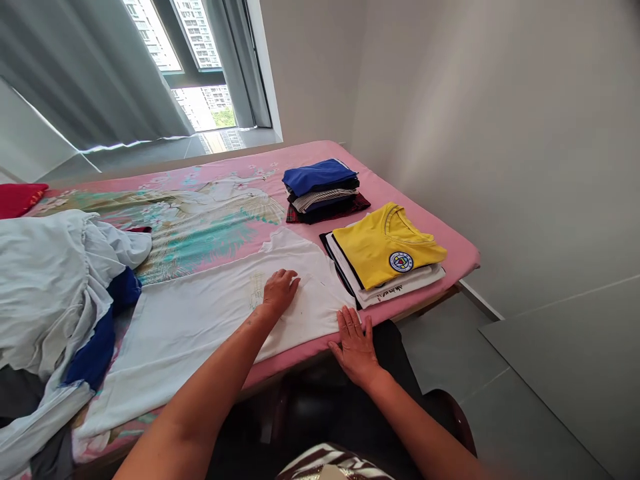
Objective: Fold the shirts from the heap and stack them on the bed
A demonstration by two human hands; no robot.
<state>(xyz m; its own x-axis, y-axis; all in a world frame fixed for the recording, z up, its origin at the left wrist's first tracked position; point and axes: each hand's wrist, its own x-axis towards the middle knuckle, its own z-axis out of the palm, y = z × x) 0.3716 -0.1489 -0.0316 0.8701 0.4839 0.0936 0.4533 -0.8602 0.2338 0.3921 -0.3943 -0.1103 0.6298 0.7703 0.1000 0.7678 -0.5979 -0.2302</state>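
Observation:
A white T-shirt (200, 320) lies spread out lengthwise on the bed, its neck end toward the folded clothes on the right. On the shirt's upper part rests my left hand (281, 292), palm down with loosely bent fingers. My right hand (356, 347) lies flat at the bed's front edge, fingers spread, fingertips touching the corner of the shirt near its sleeve. Just beyond that hand sits a stack of folded shirts topped by a yellow T-shirt (370, 250) with a round badge.
A second folded stack with a blue garment (320, 176) on top stands farther back. Heaped white and blue clothes (45, 287) cover the left side. A red cloth (20, 200) lies at far left. The pink bed sheet (425, 227) ends near the right wall.

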